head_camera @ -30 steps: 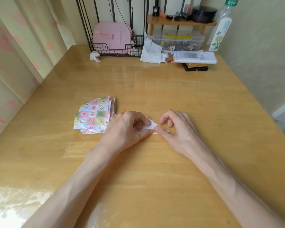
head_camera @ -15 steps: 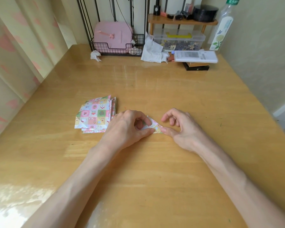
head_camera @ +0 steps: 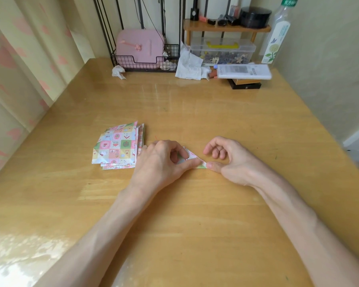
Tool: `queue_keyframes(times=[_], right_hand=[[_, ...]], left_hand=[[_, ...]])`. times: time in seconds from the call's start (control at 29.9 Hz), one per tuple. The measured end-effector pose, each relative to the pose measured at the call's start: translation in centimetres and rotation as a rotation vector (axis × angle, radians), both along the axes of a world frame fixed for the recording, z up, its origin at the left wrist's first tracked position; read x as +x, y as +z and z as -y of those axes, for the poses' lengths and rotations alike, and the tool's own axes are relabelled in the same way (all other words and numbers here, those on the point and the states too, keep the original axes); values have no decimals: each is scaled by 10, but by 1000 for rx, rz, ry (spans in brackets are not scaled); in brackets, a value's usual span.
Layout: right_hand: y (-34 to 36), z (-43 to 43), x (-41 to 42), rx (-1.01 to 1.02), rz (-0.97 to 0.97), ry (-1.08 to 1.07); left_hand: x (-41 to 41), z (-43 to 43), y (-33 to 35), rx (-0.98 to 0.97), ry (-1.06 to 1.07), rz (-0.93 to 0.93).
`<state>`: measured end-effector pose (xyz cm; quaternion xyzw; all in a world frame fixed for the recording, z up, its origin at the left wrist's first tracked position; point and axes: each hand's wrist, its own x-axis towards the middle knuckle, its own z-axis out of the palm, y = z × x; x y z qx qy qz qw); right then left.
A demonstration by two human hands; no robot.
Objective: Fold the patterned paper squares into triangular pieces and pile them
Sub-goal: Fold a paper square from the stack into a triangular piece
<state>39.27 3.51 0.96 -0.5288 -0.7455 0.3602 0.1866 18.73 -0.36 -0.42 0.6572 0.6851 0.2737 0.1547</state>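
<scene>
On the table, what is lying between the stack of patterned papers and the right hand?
In the head view, the left hand lies there, its fingers pinching the small folded piece; the right hand touches that piece's tip with its thumb.

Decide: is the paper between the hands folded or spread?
Folded: the paper piece is a small triangle, pinched by left hand, touched by right hand.
</scene>
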Motion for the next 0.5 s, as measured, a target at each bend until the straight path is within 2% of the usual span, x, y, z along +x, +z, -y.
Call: queue_keyframes(times=[0.1, 0.23, 0.37, 0.5], right_hand=[[-1, -1, 1, -6, -13, 15], [-4, 1, -1, -5, -159, -30], [-9, 8, -6, 94, -5, -44], [-1, 15, -11, 103, 161, -7]], left_hand=[[5, 1, -1, 28, 32, -24], [5, 0, 0, 22, 28, -32], [4, 1, 0, 29, 19, -30], [6, 1, 2, 39, 16, -48]])
